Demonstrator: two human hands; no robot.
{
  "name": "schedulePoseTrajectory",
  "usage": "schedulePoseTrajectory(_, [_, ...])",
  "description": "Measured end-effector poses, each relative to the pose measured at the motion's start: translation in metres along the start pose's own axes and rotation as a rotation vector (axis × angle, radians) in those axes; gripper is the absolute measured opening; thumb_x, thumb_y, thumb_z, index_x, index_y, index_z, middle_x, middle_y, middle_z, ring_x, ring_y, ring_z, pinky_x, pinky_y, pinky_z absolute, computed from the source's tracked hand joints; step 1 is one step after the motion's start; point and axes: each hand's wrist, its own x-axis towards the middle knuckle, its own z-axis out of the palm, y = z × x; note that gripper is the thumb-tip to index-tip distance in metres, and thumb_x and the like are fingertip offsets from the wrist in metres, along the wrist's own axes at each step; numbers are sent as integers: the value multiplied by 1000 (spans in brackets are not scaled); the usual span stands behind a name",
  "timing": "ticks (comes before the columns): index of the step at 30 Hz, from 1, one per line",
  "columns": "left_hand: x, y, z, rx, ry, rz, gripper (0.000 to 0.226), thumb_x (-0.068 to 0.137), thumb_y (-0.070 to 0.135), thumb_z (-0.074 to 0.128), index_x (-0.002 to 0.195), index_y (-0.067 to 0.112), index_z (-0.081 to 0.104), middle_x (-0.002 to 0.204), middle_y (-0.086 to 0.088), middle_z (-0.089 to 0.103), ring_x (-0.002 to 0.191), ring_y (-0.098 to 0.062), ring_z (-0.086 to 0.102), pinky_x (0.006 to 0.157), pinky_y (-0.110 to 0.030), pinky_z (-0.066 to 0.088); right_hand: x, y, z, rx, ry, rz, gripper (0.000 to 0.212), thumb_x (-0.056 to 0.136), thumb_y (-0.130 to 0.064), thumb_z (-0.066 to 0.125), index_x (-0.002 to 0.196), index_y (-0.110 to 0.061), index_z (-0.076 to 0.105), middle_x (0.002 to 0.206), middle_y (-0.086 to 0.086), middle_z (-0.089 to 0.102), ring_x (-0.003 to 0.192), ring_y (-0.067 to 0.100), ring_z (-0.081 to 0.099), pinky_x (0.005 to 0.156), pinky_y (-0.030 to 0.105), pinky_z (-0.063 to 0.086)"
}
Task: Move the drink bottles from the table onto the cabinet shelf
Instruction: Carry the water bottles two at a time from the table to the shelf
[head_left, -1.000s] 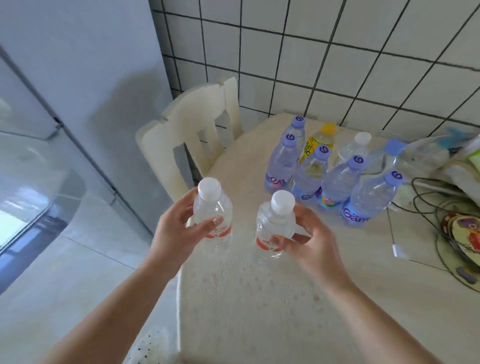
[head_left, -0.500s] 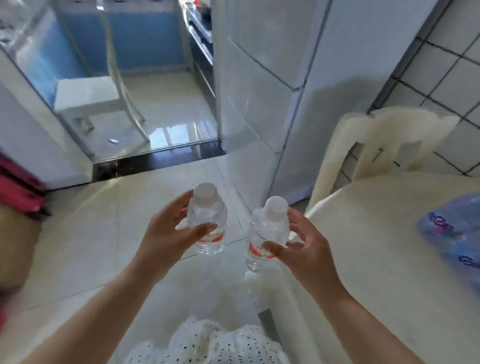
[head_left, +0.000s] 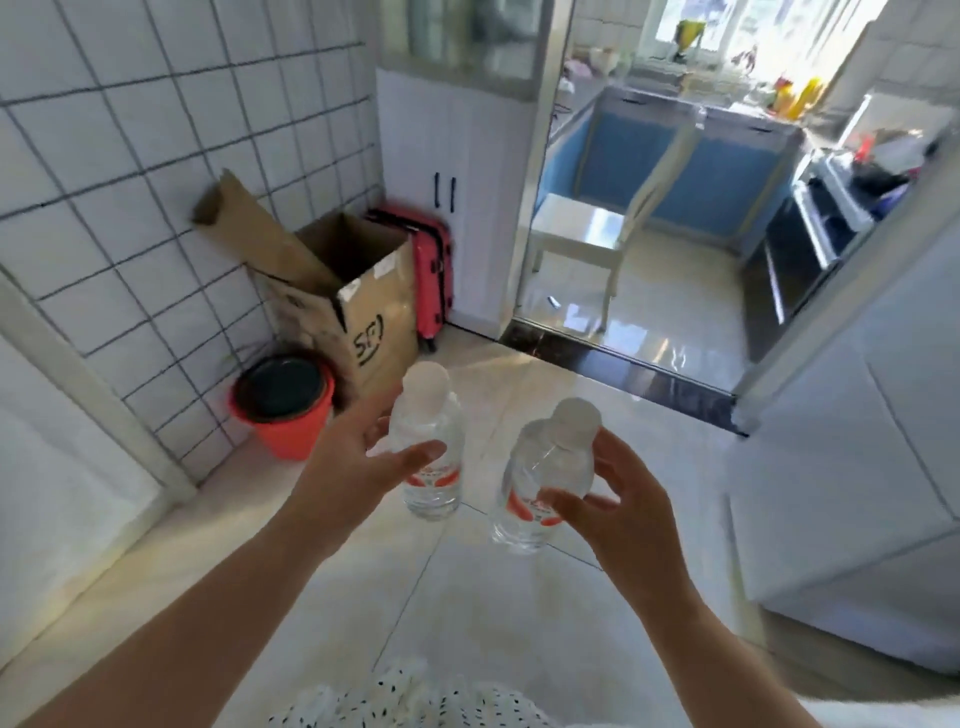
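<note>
Left hand (head_left: 358, 467): fingers wrapped round the left bottle (head_left: 428, 447), held upright above the floor (head_left: 519, 613).
Right hand (head_left: 618, 499): fingers clamped on the right bottle (head_left: 545, 483), tilted slightly, just beside the other (clear, white caps, red labels).
Far left: red bucket (head_left: 283, 408), open cardboard box (head_left: 337, 291), pink suitcase (head_left: 431, 270) against the tiled wall (head_left: 156, 156).
Far centre: white cabinet (head_left: 457, 171).
Far right: chair (head_left: 597, 234) beyond a doorway.
</note>
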Motion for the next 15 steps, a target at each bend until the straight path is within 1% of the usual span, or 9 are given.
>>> schedulePoseTrajectory(2, [-12,-4,-55,23,75,-5,72,56,48,78,125,35,59,112,14,71,106,-5,66,86,-24,52,9,-15,54,23,-80,-15,66,48,-32,79,108,-42,55,112,-15,63,103,-2,61,71,12,53])
schedulePoseTrajectory(4, [-25,-8,-104,55,158,-9,75,56,49,80,126,34,58,112,14,71,106,-4,65,88,-26,52,15,-29,106,48,-153,-27,65,48,-30,80,107,-42,55,109,-17,64,100,-4,62,69,12,52])
schedulePoseTrajectory(6, [-41,-11,-148,75,248,-26,73,55,49,83,123,38,58,111,14,70,103,-2,65,85,-23,51,21,-44,154,49,-239,-42,64,50,-27,81,107,-41,56,107,-16,65,100,-4,62,68,12,53])
schedulePoseTrajectory(8, [-58,-12,-186,88,357,-51,66,55,44,77,118,44,55,111,19,68,101,3,64,82,-17,49,26,-57,198,59,-328,-51,63,56,-13,84,109,-36,58,105,-15,66,96,-6,62,66,11,52])
schedulePoseTrajectory(10, [-75,-18,-222,85,460,-69,66,61,35,79,122,39,56,118,13,68,108,-4,64,90,-23,49,31,-69,240,75,-425,-38,62,61,-2,82,113,-27,59,104,-14,65,89,-11,63,62,8,50])
schedulePoseTrajectory(11, [-83,-21,-239,88,506,-79,65,63,29,80,123,38,57,120,11,68,111,-8,63,94,-28,48,33,-75,260,80,-476,-36,62,63,0,80,116,-25,58,104,-14,64,84,-14,63,60,7,49])
schedulePoseTrajectory(12, [-91,-25,-255,88,545,-88,63,65,24,81,122,37,57,119,11,68,112,-9,63,96,-29,48,35,-80,280,83,-527,-35,63,65,0,80,118,-25,56,105,-13,64,81,-17,62,59,6,48])
schedulePoseTrajectory(13, [-99,-29,-270,83,582,-97,62,67,20,82,122,37,58,118,12,69,111,-7,64,95,-27,49,37,-86,300,85,-579,-34,64,66,0,79,119,-26,55,106,-14,63,80,-18,61,59,6,48])
schedulePoseTrajectory(15, [-112,-36,-298,72,661,-120,62,70,14,81,123,34,59,112,16,71,108,0,64,87,-13,50,42,-96,339,82,-681,-38,64,67,0,78,120,-27,54,105,-12,64,81,-16,62,60,7,49])
